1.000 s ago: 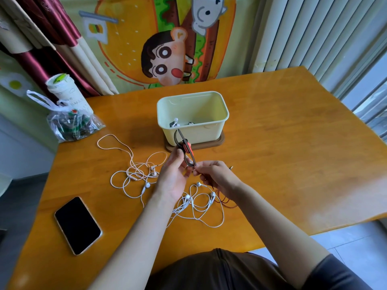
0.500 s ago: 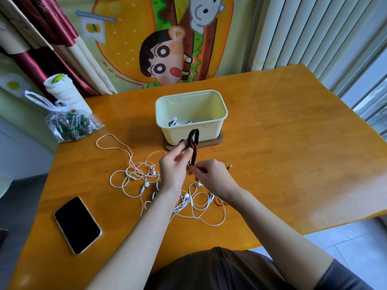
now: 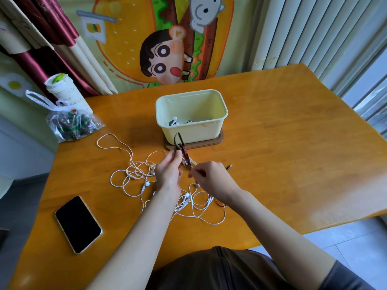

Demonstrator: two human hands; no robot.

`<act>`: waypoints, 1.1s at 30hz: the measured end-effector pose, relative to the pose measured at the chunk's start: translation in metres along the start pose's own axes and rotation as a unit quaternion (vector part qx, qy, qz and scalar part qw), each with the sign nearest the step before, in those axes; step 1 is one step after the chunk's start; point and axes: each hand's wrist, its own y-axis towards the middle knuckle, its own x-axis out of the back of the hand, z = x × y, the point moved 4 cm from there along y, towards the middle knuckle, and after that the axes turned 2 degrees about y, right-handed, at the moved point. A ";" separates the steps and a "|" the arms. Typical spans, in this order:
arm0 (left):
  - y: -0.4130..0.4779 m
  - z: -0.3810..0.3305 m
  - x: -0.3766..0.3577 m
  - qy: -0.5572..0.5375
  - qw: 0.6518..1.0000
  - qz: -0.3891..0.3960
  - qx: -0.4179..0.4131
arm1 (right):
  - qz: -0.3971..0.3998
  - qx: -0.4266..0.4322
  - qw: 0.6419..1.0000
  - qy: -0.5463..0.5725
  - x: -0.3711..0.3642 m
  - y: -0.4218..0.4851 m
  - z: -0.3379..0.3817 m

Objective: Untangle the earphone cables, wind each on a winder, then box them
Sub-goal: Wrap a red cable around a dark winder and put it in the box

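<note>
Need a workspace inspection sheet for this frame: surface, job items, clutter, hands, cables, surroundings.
Surface: glossy wooden table.
Job's things: pale yellow box on a brown base, with white earbuds inside; looped dark cable held up between the hands.
Clutter: phone with dark screen, plastic bag, white cup.
Grippers: left hand grips the dark cable's loop; right hand pinches its lower end.
Cables: white earphone cables tangled on the table under the hands; jack plug beside the right hand.
Surroundings: cartoon hanging, curtain, blinds.
</note>
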 end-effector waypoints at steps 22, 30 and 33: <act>-0.013 -0.006 0.006 0.202 0.937 0.263 -0.109 | -0.177 0.023 0.983 0.042 0.061 0.017 -0.014; -0.015 -0.010 -0.004 0.073 0.961 0.262 -0.053 | -0.090 -0.091 0.980 0.153 0.036 0.014 -0.031; -0.015 -0.013 -0.010 0.010 0.970 0.241 -0.016 | -0.029 -0.180 0.936 0.303 0.013 0.005 -0.033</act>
